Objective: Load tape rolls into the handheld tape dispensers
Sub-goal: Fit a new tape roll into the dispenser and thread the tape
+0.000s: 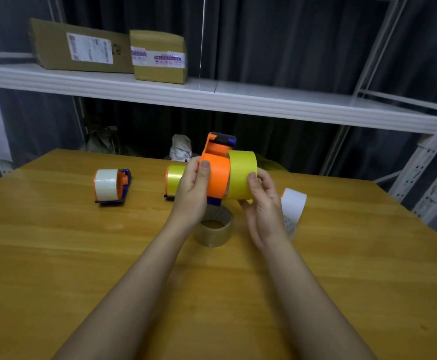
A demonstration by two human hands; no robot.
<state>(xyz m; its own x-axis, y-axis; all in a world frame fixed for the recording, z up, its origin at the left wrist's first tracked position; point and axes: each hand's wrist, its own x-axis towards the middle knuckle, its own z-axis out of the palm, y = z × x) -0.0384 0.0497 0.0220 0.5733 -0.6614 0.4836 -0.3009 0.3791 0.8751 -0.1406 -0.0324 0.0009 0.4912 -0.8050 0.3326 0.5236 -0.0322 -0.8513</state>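
My left hand grips an orange tape dispenser with a purple base, held up above the wooden table. My right hand holds a yellow tape roll pressed against the dispenser's right side. Behind my left hand a second dispenser with a yellow roll stands on the table. Farther left stands a dispenser loaded with a white roll. A clear tape roll lies flat under my hands. A white roll stands to the right, partly hidden by my right hand.
A white metal shelf runs across behind the table and carries two cardboard parcels. Shelf uprights stand at the right. A crumpled white bag sits beyond the table's far edge.
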